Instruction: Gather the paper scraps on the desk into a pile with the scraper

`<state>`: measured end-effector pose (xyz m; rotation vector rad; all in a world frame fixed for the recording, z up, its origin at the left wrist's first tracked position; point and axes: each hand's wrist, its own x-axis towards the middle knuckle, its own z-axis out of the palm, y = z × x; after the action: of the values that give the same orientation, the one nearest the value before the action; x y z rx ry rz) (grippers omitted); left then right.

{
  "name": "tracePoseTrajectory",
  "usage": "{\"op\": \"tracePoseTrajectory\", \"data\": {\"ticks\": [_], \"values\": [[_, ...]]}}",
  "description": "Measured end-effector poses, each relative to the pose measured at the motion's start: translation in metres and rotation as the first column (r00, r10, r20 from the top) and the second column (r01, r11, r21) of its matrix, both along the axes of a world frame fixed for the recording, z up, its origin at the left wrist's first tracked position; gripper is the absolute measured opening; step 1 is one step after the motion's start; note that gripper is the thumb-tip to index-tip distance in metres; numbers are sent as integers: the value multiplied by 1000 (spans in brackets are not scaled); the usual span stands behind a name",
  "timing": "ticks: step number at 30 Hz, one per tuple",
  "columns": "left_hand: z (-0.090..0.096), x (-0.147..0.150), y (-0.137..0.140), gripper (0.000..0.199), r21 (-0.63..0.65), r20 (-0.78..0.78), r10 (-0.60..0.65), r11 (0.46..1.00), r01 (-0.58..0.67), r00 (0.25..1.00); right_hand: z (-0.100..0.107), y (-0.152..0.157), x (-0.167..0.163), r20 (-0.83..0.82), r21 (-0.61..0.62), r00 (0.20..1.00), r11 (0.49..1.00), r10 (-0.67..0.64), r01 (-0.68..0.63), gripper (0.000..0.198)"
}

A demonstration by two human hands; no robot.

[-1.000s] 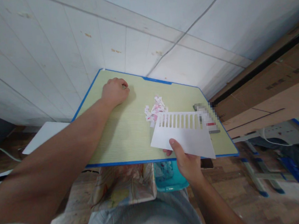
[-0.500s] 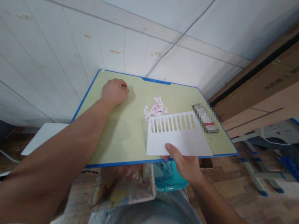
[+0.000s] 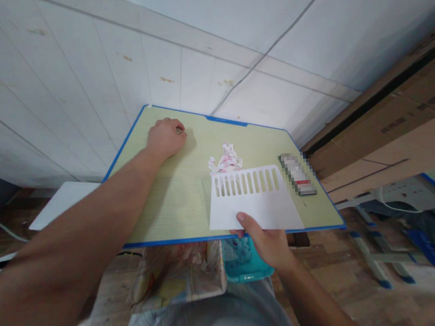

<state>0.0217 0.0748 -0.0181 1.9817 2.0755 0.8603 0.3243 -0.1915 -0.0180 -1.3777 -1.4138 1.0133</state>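
My right hand (image 3: 265,240) grips a white slotted sheet (image 3: 255,209) by its near edge, thumb on top and fingers beneath. A row of long slots runs along its far side. Just beyond that edge lies a small heap of torn pink-and-white scraps (image 3: 228,158), which look like paper; part of it shows through the slots. My left hand (image 3: 167,138) rests closed on the table's far left part, fingers curled inward. Whatever is between those fingers, if anything, is hidden. Both hands are at a pale green table (image 3: 168,208) with a blue rim.
A blurred-out phone-like object (image 3: 298,174) lies at the table's right side. Below the near edge are a patterned bag (image 3: 202,282) with scraps and a teal basket (image 3: 251,272). Cardboard boxes (image 3: 384,131) stand at the right; a white wall with a cable (image 3: 268,50) rises behind.
The white slotted sheet in my right hand has shifted slightly left. My left hand keeps its place on the table. The whole view has moved a little.
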Motion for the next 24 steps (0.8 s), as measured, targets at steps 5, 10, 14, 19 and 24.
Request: {"op": "tracePoseTrajectory", "data": {"ticks": [5,10,14,19,24], "values": [[2,0,-2,36,-6,-4,-3,1000,3,1000,-10,0,8,-61,-83,996,994,67,-72,51],[2,0,-2,39,-9,-25,-6,1000,6,1000,-8,0,3,-76,-41,997,999,-18,15,47],[1,0,0,37,-1,-11,-6,1000,6,1000,-3,1,-3,-104,35,993,998,-49,53,49],[-1,-1,1,38,13,-26,-9,1000,9,1000,-5,5,-4,-136,84,970,973,-202,214,46],[-2,-1,1,36,4,-24,-12,1000,12,1000,-10,5,-5,-16,52,981,980,-191,192,50]]}}
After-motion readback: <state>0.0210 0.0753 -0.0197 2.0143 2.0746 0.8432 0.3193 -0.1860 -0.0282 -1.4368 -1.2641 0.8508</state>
